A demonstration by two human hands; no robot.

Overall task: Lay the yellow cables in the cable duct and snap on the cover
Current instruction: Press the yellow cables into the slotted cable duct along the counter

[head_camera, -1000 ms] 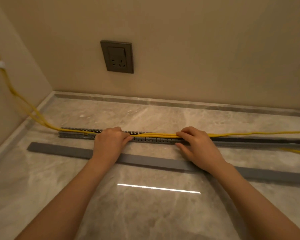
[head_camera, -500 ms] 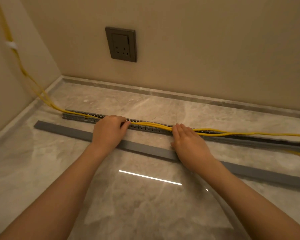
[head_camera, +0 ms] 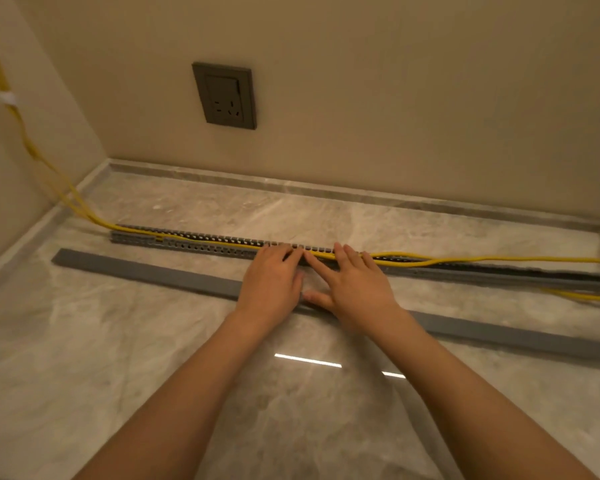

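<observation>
A long grey slotted cable duct [head_camera: 194,244] lies on the marble floor, running left to right. Yellow cables [head_camera: 465,260] come down the left wall, run along inside the duct's left stretch, and rise out of it to the right of my hands. The flat grey cover [head_camera: 146,271] lies on the floor just in front of the duct, parallel to it. My left hand [head_camera: 274,282] rests on the duct with fingers bent over the cables. My right hand [head_camera: 354,282] lies beside it, fingers straight, pressing the cables down at the duct.
A dark wall socket [head_camera: 225,95] sits on the back wall above the duct. A white clip [head_camera: 5,98] holds the cables on the left wall. A marble skirting [head_camera: 326,192] runs along the wall base. A loose yellow cable [head_camera: 582,296] lies at the far right.
My two hands have come together near the middle of the duct; the left slid right along it and the right now lies close beside it. The view shifted left.
</observation>
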